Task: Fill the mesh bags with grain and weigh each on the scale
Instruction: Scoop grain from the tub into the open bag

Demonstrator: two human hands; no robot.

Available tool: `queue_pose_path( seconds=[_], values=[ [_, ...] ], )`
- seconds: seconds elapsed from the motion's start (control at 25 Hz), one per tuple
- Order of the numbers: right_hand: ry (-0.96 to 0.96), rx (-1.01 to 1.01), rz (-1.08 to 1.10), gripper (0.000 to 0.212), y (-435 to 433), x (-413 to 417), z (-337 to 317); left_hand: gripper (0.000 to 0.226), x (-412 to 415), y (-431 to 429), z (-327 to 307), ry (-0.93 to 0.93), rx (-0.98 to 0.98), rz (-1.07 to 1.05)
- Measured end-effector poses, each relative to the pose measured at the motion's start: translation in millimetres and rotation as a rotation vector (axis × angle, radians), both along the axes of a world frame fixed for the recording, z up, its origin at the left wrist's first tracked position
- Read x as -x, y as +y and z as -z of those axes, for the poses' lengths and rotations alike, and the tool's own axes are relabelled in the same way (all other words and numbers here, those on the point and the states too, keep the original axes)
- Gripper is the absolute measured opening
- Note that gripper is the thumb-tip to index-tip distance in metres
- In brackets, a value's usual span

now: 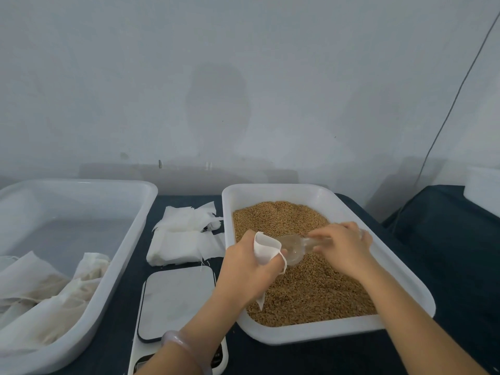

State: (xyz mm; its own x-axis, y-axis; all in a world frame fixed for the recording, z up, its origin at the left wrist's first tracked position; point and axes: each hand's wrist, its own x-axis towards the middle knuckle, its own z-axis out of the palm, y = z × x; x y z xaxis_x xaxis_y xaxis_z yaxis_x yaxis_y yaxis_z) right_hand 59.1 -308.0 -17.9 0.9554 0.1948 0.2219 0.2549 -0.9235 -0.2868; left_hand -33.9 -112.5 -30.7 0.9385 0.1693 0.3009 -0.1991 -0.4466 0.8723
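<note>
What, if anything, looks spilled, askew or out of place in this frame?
Nothing stands out. The grain lies inside its tray, none visible on the dark cloth. The left hand holds the mesh bag over the tray; the right hand holds a clear scoop at its mouth.

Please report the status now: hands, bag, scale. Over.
Left hand grips open bag over grain. Right hand holds clear scoop at bag mouth. Scale bare, nothing in the way.
</note>
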Motion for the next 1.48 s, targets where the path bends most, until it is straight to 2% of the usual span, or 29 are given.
queue_pose_path(
  seconds=[0.2,0.4,0.52,0.64,0.84,1.08,1.32,1.48],
  values=[
    [0.087,-0.167,0.004,0.029,-34.4,0.9,-18.4,0.037,-4.2,0.1,0.4,0.028,-0.131,0.031],
    [0.061,-0.279,-0.079,0.028,-49.3,14.1,-59.3,0.036,-8.6,-2.7,2.1,0.085,-0.232,0.050],
    [0.060,-0.343,-0.151,0.036,-51.8,24.7,-92.1,0.036,-9.2,-2.6,2.8,0.111,-0.249,0.038],
    [0.037,-0.278,-0.224,0.041,-49.8,34.7,-119.1,0.036,-9.2,-2.4,3.6,0.105,-0.242,0.025],
    [-0.147,0.041,-0.277,0.046,-34.0,46.2,-136.8,0.039,-8.2,-2.1,3.3,0.073,-0.217,0.032],
    [-0.319,0.171,-0.324,0.039,-18.7,58.1,-143.9,0.047,-6.9,-3.8,1.3,0.095,-0.254,0.022],
    [-0.428,0.219,-0.341,0.032,-13.2,59.2,-142.7,0.044,-7.0,-3.3,1.1,0.107,-0.269,0.009],
    [-0.281,0.108,-0.225,0.038,-36.6,43.5,-139.8,0.045,-6.5,-3.7,1.3,0.087,-0.267,0.003]
  ],
)
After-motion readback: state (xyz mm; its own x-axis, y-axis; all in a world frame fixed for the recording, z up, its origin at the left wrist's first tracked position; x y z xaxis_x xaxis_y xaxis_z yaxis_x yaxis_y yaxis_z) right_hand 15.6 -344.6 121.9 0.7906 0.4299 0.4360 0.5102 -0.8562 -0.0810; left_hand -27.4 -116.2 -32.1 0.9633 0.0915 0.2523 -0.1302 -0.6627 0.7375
